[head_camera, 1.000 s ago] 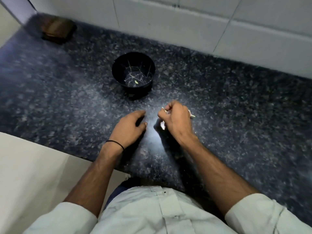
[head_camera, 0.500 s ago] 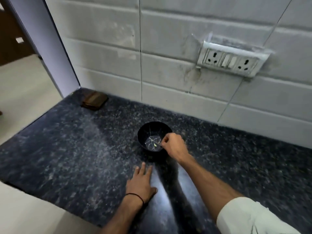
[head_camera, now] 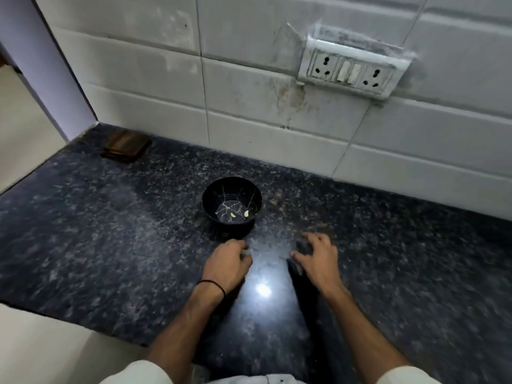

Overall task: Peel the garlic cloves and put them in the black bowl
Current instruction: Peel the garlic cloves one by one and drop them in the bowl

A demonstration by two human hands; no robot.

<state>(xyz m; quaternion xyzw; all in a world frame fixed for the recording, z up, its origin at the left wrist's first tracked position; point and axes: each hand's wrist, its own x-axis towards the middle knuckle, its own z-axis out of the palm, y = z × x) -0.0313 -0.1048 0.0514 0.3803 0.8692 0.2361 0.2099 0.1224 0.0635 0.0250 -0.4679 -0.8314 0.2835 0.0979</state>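
The bowl stands upright on the dark speckled table, a little way out from the tiled wall. Two pale cloves lie on its bottom, side by side towards its near right.

Just in front of the bowl, both hands are down on the table, apart from each other and from the bowl. The left hand, with a thin black band at the wrist, has its fingers loosely curled with the tips at the surface. The blur hides what is under them, but it seems to hold nothing. The right hand has its fingers spread and bent, tips on the table, holding nothing.

A brown object lies at the far left corner. A socket plate sits on the wall.
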